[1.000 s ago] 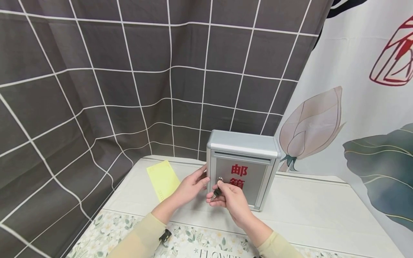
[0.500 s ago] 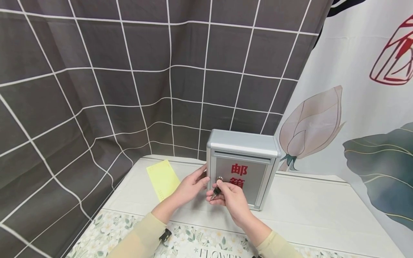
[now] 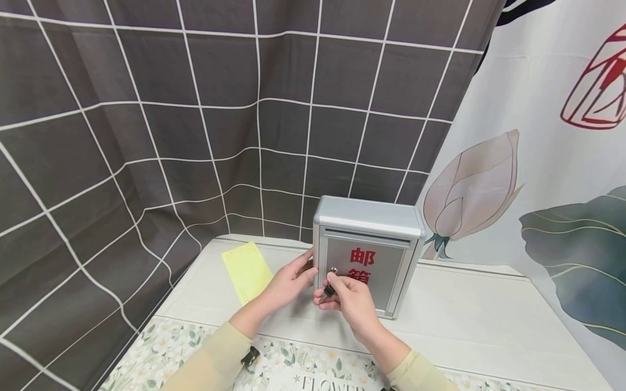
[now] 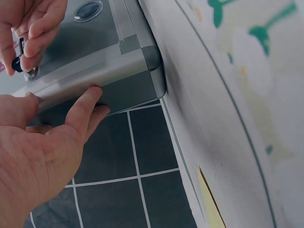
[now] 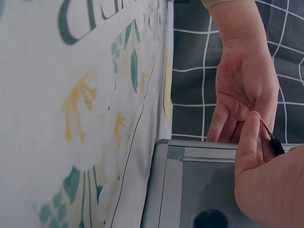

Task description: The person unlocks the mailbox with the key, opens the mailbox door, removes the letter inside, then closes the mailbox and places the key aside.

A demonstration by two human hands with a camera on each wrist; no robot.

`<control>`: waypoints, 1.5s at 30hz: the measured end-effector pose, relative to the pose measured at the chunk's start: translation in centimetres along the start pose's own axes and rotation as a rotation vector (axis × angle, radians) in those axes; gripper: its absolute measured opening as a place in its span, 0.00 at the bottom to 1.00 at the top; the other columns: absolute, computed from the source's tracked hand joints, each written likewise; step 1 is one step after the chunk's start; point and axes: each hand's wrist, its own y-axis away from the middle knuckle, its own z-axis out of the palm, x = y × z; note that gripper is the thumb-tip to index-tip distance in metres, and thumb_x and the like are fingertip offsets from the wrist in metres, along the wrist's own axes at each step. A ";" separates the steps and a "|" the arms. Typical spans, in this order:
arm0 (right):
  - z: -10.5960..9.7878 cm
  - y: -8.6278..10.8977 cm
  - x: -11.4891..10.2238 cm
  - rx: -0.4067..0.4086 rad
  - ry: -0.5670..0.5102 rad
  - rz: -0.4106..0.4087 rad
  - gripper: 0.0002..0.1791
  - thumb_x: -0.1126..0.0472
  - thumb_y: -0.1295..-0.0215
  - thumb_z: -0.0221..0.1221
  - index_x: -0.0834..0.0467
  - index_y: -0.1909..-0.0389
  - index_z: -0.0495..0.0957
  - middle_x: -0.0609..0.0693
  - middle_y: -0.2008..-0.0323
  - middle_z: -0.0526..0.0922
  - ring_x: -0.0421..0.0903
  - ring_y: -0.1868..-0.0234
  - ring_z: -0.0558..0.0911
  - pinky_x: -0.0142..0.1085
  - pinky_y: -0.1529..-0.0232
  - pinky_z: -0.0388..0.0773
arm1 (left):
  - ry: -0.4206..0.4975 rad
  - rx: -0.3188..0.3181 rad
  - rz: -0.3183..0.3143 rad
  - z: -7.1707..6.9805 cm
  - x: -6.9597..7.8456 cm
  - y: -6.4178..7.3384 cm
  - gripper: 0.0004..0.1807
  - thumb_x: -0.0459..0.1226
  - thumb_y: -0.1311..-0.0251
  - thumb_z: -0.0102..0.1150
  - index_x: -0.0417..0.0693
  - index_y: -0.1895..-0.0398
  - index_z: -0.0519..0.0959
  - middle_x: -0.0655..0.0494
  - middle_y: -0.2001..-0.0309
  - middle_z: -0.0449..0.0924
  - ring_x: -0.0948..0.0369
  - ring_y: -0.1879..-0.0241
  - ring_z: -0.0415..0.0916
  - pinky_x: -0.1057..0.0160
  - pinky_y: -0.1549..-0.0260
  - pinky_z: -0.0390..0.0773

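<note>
A silver-grey metal mailbox [image 3: 371,212] with red characters on its door stands upright on the table. My left hand [image 3: 288,285] touches its left side with fairly straight fingers, the thumb by the front edge. At the round door lock [image 3: 333,270], the thumb and fingers of my right hand [image 3: 359,309] pinch a key. A second key with a black head [image 3: 329,291] hangs below, in front of the curled fingers. In the left wrist view, the black key head [image 4: 17,64] shows beside the lock. The pinched key is largely hidden by my fingertips.
Left of the mailbox a yellow envelope-like sheet [image 3: 246,271] lies on the white table [image 3: 469,309]. A floral cloth [image 3: 303,361] covers the near side. Behind hangs a dark curtain [image 3: 220,70] with white grid lines, and a printed white cloth [image 3: 533,98] hangs at the right.
Both hands and the mailbox keep their places. The hanging black-headed key has swung slightly by my right fingers.
</note>
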 end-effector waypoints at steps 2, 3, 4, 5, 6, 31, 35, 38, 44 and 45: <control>0.0 0.0 -0.1 0.007 0.006 -0.002 0.22 0.53 0.15 0.62 0.72 0.54 0.83 0.64 0.63 0.93 0.51 0.65 0.94 0.42 0.59 0.94 | 0.008 -0.001 -0.003 0.0 0.0 0.0 0.35 0.46 0.12 0.56 0.53 0.09 0.59 0.38 0.20 0.71 0.42 0.24 0.75 0.48 0.31 0.82; 0.0 0.1 -0.1 0.010 0.011 -0.003 0.22 0.53 0.15 0.63 0.72 0.54 0.83 0.64 0.63 0.93 0.51 0.65 0.94 0.42 0.59 0.94 | 0.011 -0.002 -0.005 0.0 0.1 0.1 0.35 0.46 0.12 0.56 0.54 0.09 0.59 0.38 0.20 0.71 0.42 0.24 0.74 0.49 0.31 0.82; 0.0 0.1 -0.1 0.013 0.016 -0.006 0.21 0.54 0.15 0.63 0.73 0.54 0.83 0.64 0.63 0.93 0.51 0.65 0.94 0.42 0.59 0.94 | 0.013 -0.003 -0.005 0.0 0.1 0.1 0.35 0.46 0.12 0.56 0.54 0.09 0.59 0.37 0.20 0.71 0.42 0.24 0.74 0.49 0.31 0.82; 0.0 0.1 -0.2 0.018 0.023 -0.007 0.21 0.54 0.15 0.63 0.73 0.54 0.83 0.64 0.63 0.93 0.52 0.65 0.94 0.42 0.59 0.94 | 0.015 -0.003 -0.007 0.0 0.1 0.1 0.35 0.46 0.12 0.56 0.54 0.09 0.59 0.37 0.20 0.71 0.42 0.24 0.74 0.49 0.31 0.82; 0.0 0.1 -0.2 0.023 0.034 -0.009 0.21 0.55 0.16 0.64 0.73 0.53 0.84 0.64 0.63 0.93 0.52 0.65 0.94 0.42 0.59 0.94 | 0.015 -0.004 -0.006 0.1 0.1 0.1 0.35 0.46 0.12 0.56 0.54 0.09 0.59 0.37 0.20 0.71 0.42 0.24 0.74 0.50 0.31 0.82; 0.1 0.6 -0.8 0.219 0.890 -0.411 0.19 0.49 0.18 0.66 0.57 0.69 0.85 0.37 0.83 0.80 0.34 0.81 0.76 0.34 0.77 0.76 | 0.064 0.011 -0.047 0.3 -0.1 -0.1 0.35 0.43 0.12 0.56 0.51 0.09 0.60 0.34 0.20 0.69 0.40 0.24 0.74 0.56 0.37 0.86; -0.2 0.2 0.0 0.255 0.979 -0.534 0.23 0.46 0.17 0.64 0.61 0.67 0.85 0.37 0.84 0.72 0.36 0.83 0.67 0.36 0.81 0.68 | 0.070 0.010 -0.043 0.3 -0.1 -0.1 0.35 0.43 0.12 0.56 0.49 0.09 0.60 0.33 0.20 0.68 0.40 0.25 0.74 0.56 0.37 0.86; -0.4 0.0 0.3 0.255 0.983 -0.597 0.24 0.46 0.16 0.63 0.60 0.69 0.83 0.37 0.84 0.71 0.36 0.83 0.66 0.35 0.84 0.64 | 0.073 0.008 -0.043 0.3 -0.2 -0.2 0.35 0.43 0.12 0.55 0.49 0.09 0.59 0.33 0.20 0.68 0.40 0.24 0.74 0.57 0.37 0.86; -0.5 0.0 0.1 0.266 1.008 -0.640 0.22 0.47 0.17 0.63 0.53 0.73 0.78 0.35 0.84 0.70 0.33 0.84 0.64 0.34 0.85 0.64 | 0.073 0.007 -0.039 0.3 -0.1 -0.2 0.35 0.42 0.12 0.55 0.49 0.09 0.59 0.33 0.19 0.68 0.39 0.24 0.73 0.57 0.37 0.86; -0.5 0.0 0.1 0.268 1.015 -0.647 0.22 0.47 0.17 0.63 0.53 0.74 0.77 0.35 0.84 0.70 0.33 0.84 0.64 0.34 0.85 0.64 | 0.072 0.008 -0.038 0.3 -0.1 -0.2 0.35 0.42 0.12 0.55 0.49 0.09 0.59 0.33 0.19 0.68 0.39 0.24 0.73 0.57 0.37 0.86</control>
